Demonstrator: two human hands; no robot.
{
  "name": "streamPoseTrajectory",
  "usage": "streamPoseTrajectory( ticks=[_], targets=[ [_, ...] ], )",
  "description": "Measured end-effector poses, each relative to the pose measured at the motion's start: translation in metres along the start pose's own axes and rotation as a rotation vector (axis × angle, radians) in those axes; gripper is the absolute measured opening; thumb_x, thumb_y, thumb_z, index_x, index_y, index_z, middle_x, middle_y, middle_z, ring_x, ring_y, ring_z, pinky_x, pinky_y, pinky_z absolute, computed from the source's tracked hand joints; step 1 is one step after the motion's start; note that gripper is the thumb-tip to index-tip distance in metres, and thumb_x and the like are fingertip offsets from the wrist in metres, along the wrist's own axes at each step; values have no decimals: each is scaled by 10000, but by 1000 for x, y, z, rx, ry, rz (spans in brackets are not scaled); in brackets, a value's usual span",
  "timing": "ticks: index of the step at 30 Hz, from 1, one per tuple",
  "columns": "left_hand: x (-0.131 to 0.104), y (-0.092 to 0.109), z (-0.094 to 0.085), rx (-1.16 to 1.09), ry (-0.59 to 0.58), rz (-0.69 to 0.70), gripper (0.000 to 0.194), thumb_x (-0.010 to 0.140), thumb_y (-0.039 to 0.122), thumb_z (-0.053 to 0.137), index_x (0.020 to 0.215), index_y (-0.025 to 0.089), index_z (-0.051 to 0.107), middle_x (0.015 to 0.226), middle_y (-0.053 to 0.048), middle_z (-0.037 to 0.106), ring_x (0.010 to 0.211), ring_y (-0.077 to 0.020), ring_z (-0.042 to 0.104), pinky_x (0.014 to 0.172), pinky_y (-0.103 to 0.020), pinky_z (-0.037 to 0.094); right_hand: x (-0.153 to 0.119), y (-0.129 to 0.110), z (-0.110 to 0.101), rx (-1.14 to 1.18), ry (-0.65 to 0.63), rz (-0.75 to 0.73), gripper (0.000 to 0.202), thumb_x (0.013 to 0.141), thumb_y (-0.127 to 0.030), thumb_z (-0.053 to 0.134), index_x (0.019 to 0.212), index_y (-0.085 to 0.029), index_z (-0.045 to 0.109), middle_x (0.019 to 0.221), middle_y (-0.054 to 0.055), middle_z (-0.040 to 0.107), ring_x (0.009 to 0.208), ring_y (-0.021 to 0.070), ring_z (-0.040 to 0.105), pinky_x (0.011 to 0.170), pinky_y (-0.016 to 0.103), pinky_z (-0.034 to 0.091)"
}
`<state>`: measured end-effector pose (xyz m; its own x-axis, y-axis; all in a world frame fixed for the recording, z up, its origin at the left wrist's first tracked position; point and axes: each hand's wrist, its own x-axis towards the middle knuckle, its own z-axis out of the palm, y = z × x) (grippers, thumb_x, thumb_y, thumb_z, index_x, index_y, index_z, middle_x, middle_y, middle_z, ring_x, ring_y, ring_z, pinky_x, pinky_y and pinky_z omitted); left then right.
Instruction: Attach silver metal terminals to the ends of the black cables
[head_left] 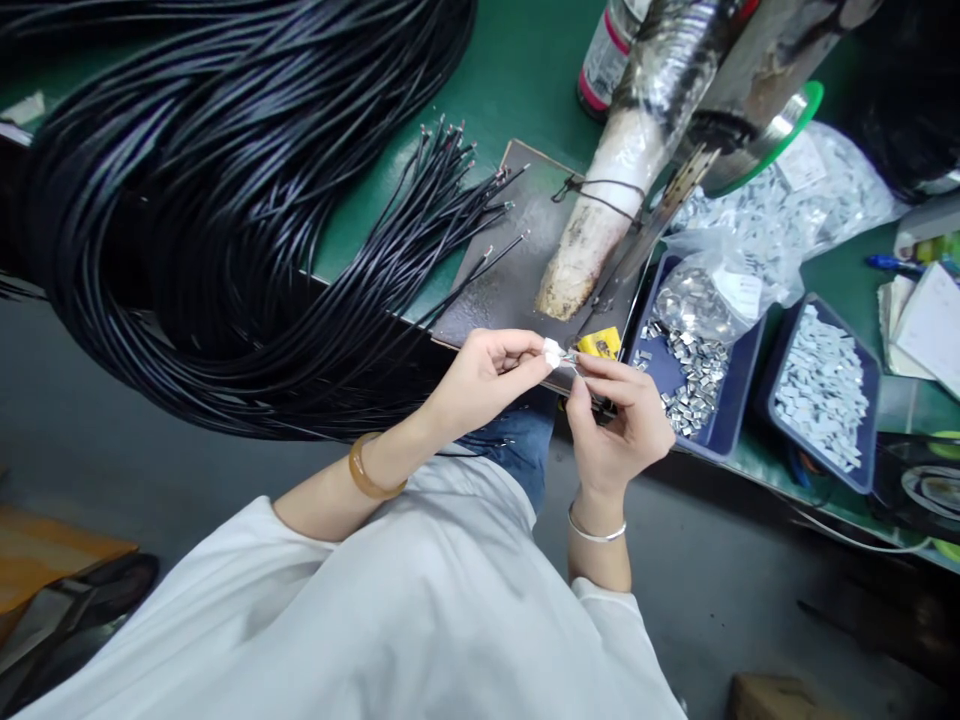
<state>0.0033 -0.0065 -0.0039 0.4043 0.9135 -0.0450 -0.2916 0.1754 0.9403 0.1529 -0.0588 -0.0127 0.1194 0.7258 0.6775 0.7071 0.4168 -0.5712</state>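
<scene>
Close to the bench's front edge, my left hand (491,375) pinches a small white piece (553,352) between thumb and fingertips. Facing it, my right hand (626,420) has thumb and fingers closed at a tiny shiny metal part. Whether that part is joined to the white piece is too small to tell. Just beyond the fingertips lies a yellow object (600,343) with dark marks. A large bundle of black cables (247,200) hangs over the bench edge at left, its stripped ends (450,150) fanned out on the bench.
A tape-wrapped tube (600,210) slants down over a dark plate (495,260). To the right stand a blue tray (739,400) of metal clips and a blue tray (874,400) of pale small parts. Plastic bags (810,200) of parts lie behind them, near a bottle (600,60).
</scene>
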Motion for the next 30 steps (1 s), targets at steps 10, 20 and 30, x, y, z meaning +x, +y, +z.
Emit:
streamPoseTrajectory(
  ticks=[10,20,30],
  targets=[
    [9,-2,3,64,74,31,112,777,214,683,727,122,724,708,-18,687,657,-100,582,631,-201,489,5,4,9,1,40,21,165,851,-107,665,924,-251,638,1003,14,735,911,171,716,772,358,625],
    [7,-2,4,125,116,62,132,798,240,669,724,137,708,663,-13,635,580,-85,507,525,-201,404,11,-2,8,14,21,70,152,844,-127,691,907,-260,655,1005,18,726,941,187,714,794,395,642],
    [9,1,4,68,69,-6,123,763,248,696,739,134,657,528,60,423,483,-47,321,449,-185,261,6,2,7,147,-17,172,102,869,-159,665,900,-249,629,1027,26,720,941,186,717,808,409,645]
  ],
)
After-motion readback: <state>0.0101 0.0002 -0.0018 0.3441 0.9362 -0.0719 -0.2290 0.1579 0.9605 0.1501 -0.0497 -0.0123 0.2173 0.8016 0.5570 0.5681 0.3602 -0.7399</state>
